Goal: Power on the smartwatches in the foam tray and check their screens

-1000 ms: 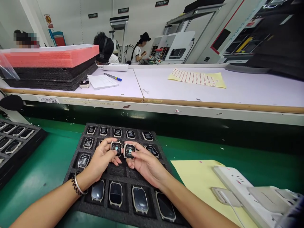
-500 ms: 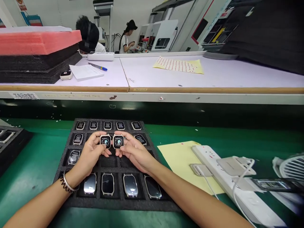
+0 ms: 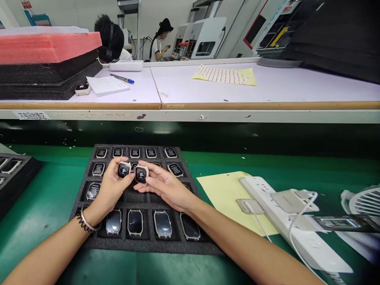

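My left hand (image 3: 114, 182) is closed on a smartwatch (image 3: 123, 170) without a strap, its screen lit. A second lit smartwatch (image 3: 141, 174) is gripped by my right hand (image 3: 164, 184), thumb at its lower edge. Both hands are close together above a black foam tray (image 3: 142, 246) on the green mat. Watch bodies sit in the tray's pockets: those in the back rows show lit text, while the front row, such as this dark-screened watch (image 3: 135, 222), shows dark or reflective faces. My hands and forearms hide some of the middle pockets.
To the right lie a yellow sheet (image 3: 215, 186), a white power strip (image 3: 297, 225) with plugged-in chargers, and a white fan (image 3: 366, 206). Another foam tray (image 3: 23, 178) stands at the left. The raised shelf (image 3: 184, 93) holds stacked foam (image 3: 50, 49), paper and a pen. Two people are beyond it.
The two watches have shifted slightly left and moved apart in height, the right one now lower and tilted. My left thumb has come off its watch's screen. The view has tipped slightly.
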`<state>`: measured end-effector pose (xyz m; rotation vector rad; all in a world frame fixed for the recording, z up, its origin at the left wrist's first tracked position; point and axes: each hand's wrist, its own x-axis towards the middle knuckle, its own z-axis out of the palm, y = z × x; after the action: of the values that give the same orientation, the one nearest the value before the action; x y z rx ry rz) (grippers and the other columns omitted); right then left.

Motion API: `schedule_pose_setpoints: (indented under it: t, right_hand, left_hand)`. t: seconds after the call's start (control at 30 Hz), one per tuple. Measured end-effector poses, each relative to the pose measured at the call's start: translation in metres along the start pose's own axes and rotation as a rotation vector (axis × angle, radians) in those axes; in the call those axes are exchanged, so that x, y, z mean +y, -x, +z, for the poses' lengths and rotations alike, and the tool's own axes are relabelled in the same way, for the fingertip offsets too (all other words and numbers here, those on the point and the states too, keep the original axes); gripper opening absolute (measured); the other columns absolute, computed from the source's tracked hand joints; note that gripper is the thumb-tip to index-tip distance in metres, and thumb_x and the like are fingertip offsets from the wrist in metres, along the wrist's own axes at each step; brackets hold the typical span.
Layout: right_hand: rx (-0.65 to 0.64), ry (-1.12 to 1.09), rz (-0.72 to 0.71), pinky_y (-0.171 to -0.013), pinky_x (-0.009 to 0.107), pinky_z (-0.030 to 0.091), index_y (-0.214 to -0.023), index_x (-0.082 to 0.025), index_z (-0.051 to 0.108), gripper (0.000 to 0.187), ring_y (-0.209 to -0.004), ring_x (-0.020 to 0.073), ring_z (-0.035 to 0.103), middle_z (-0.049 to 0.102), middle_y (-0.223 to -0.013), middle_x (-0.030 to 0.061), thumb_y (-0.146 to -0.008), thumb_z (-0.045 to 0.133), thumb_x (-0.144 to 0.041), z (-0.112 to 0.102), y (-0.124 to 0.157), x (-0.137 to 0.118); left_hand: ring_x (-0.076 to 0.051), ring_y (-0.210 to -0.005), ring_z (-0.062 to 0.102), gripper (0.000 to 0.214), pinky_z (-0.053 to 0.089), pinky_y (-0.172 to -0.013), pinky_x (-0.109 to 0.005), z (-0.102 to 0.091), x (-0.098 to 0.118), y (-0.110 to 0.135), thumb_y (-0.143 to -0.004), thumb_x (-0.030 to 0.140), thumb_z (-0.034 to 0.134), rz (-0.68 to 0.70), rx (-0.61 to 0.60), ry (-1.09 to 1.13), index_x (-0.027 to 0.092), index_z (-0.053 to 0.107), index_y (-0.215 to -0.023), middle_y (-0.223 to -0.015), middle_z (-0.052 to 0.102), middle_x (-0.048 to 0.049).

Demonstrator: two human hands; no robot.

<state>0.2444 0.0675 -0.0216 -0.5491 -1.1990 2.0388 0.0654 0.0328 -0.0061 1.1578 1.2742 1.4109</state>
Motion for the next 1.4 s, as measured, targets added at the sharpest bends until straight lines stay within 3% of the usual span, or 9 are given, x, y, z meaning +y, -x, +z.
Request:
schedule_pose_setpoints:
  t: [0.27,0.5,0.73,0.9,1.07,1.4]
  right_hand:
    - [-0.040,0.006,0.012,-0.090,0.034,0.057,-0.127,-0.025,0.058,0.052,-0.093,0.0177,0.074,0.064,-0.112,0.0034,-0.082,0.081,-0.036,-0.001,0.002,0.002]
    - [-0.061,-0.017,0.043,-0.092,0.039,0.057,-0.124,-0.023,0.058,0.051,-0.092,0.0185,0.074,0.065,-0.113,0.0049,-0.081,0.082,-0.035,0.000,0.002,0.000]
    - [-0.086,0.006,0.013,-0.087,0.036,0.058,-0.121,-0.022,0.057,0.049,-0.089,0.0174,0.074,0.068,-0.104,0.0034,-0.081,0.082,-0.036,-0.001,0.001,0.000]
    - [-0.047,0.012,-0.014,-0.083,0.034,0.057,-0.121,-0.022,0.057,0.050,-0.085,0.0163,0.073,0.067,-0.102,0.0023,-0.081,0.082,-0.037,0.000,0.001,0.000]
    - [-0.099,0.070,-0.037,-0.077,0.031,0.054,-0.119,-0.019,0.056,0.047,-0.082,0.0155,0.070,0.067,-0.094,0.0025,-0.083,0.079,-0.039,0.000,0.002,0.001]
    - [-0.068,0.075,-0.044,-0.067,0.028,0.051,-0.120,-0.020,0.056,0.049,-0.073,0.0134,0.067,0.062,-0.100,0.0025,-0.082,0.080,-0.039,0.001,0.002,0.000]
  left_hand:
    - [-0.015,-0.084,0.052,0.035,0.042,-0.071,-0.026,-0.002,-0.002,0.002,-0.077,0.023,0.065,0.082,-0.015,-0.205,0.022,0.054,-0.110,-0.094,0.056,-0.0001]
    - [-0.015,-0.082,0.052,0.035,0.041,-0.069,-0.026,-0.002,-0.002,0.005,-0.080,0.021,0.060,0.107,-0.043,-0.336,0.023,0.053,-0.114,-0.098,0.057,-0.0005]
    - [-0.017,-0.085,0.055,0.034,0.041,-0.067,-0.027,-0.002,0.000,0.008,-0.083,0.023,0.058,0.096,-0.101,-0.370,0.023,0.053,-0.117,-0.096,0.057,-0.0013]
    - [-0.015,-0.071,0.053,0.034,0.039,-0.059,-0.026,0.000,0.001,0.009,-0.083,0.023,0.060,0.098,-0.076,-0.379,0.024,0.054,-0.116,-0.090,0.059,-0.0002]
    - [-0.011,-0.058,0.046,0.034,0.036,-0.052,-0.024,0.000,0.004,0.010,-0.083,0.024,0.059,0.086,-0.087,-0.398,0.024,0.055,-0.116,-0.084,0.059,0.0017]
    - [-0.010,-0.052,0.044,0.036,0.035,-0.048,-0.023,0.001,0.006,0.012,-0.080,0.025,0.061,0.053,-0.079,-0.426,0.024,0.057,-0.116,-0.084,0.060,0.0018]
